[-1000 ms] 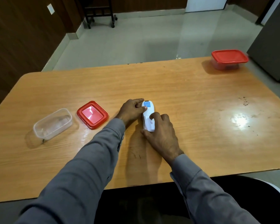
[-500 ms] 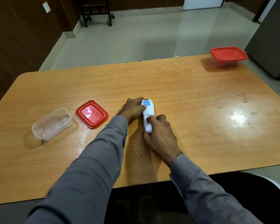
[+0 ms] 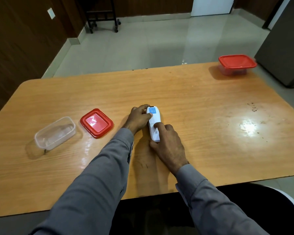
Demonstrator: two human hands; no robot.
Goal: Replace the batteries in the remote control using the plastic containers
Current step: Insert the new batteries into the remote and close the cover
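Note:
A white remote control [image 3: 154,122] lies face down on the wooden table [image 3: 202,102], a blue label near its far end. My left hand [image 3: 138,118] grips that far end from the left, thumb on the label. My right hand [image 3: 167,143] holds the near end, with a fingertip pressing on the back cover. At the left stands a clear plastic container [image 3: 55,132] without a lid, and its red lid [image 3: 96,122] lies beside it. A second container with a red lid on [image 3: 237,64] sits at the far right corner. I see no batteries.
A dark wheeled stand [image 3: 102,14] is on the tiled floor beyond the table. A grey cabinet [image 3: 282,48] rises close to the table's far right corner. A bright light reflection and small dark specks mark the right side of the tabletop.
My right fingertip slid a little along the remote's back toward me. Both hands stay on the remote, which rests in the same place. The camera view shifted slightly.

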